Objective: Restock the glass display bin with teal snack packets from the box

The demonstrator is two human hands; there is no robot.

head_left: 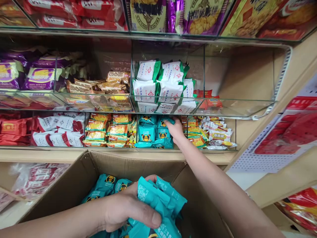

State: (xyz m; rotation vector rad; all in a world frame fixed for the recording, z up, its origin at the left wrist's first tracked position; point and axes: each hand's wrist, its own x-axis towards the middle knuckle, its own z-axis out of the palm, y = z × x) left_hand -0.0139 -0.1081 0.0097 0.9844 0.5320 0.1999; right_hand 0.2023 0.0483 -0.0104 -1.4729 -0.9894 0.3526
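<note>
My left hand (131,206) is closed around several teal snack packets (160,198), thumb across the front, above an open cardboard box (109,161). More teal packets (105,185) lie inside the box, partly hidden by my left forearm. At the lower shelf, my right hand (176,130) reaches into a compartment with stacked teal packets (146,133). Its fingers are curled on a teal packet (168,121) at the top of the right-hand stack; the fingertips are partly hidden.
Yellow packets (96,125) fill the bins left of the teal ones, with white-and-silver packets (219,134) to the right. A clear shelf front (165,103) runs above, holding back white-and-green packets (146,89). Red bags (292,125) hang at the right.
</note>
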